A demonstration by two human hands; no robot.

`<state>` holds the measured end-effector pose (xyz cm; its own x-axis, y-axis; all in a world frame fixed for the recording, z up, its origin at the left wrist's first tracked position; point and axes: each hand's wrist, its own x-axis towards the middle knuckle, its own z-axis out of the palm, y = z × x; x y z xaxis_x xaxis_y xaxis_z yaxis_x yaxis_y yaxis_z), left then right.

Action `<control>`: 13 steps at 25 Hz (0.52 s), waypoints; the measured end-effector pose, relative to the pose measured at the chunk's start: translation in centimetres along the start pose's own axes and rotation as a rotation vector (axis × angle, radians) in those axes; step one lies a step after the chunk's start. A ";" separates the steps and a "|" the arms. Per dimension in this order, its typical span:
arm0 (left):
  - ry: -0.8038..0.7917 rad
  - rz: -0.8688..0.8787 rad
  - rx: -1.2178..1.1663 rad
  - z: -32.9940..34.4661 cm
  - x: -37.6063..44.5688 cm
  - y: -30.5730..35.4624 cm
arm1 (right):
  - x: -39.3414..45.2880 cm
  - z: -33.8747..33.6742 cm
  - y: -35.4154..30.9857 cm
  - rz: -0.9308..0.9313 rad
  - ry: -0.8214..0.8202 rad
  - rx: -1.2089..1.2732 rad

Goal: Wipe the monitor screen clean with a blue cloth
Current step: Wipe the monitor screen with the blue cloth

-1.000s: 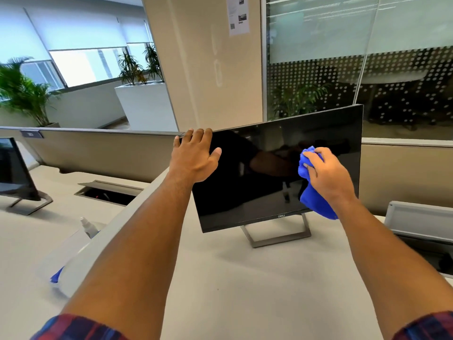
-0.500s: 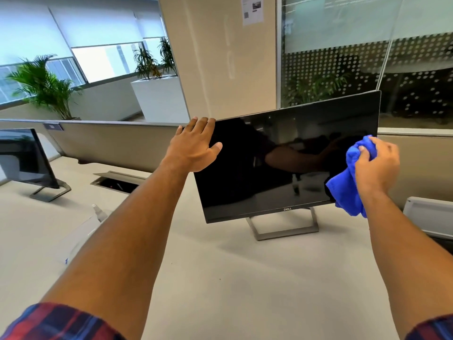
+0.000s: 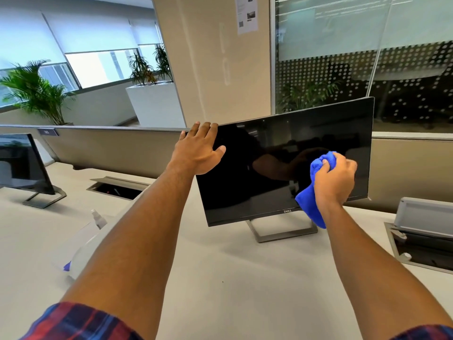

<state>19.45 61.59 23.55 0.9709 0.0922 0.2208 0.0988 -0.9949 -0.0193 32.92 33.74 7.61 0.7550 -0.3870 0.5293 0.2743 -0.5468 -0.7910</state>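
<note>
Left hand (image 3: 198, 153) flat, fingers straight, steadying monitor (image 3: 282, 165) corner; right hand (image 3: 334, 179) fingers gripping cloth (image 3: 309, 202) on screen. Hard pressure could tip the monitor back.

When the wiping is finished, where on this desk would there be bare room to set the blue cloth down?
The widest bare patch of desk lies between the two forearms, in front of the monitor stand. It is tighter on the left, beside the spray bottle, and on the right by the open cable box.
</note>
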 end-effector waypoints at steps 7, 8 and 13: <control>0.030 -0.002 -0.019 0.5 0.1 -0.4 | -6.7 3.6 -6.2 -0.252 -0.115 0.017; 0.037 -0.001 -0.022 0.7 0.2 -0.5 | -7.7 4.0 -6.7 -0.379 -0.160 -0.020; 0.077 0.014 -0.032 1.4 0.6 -1.4 | -10.8 6.3 -9.7 -0.673 -0.214 -0.104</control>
<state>20.26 63.06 22.31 0.9524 0.0763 0.2951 0.0773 -0.9970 0.0082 25.84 47.94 7.63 0.5449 0.2079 0.8123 0.6717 -0.6881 -0.2744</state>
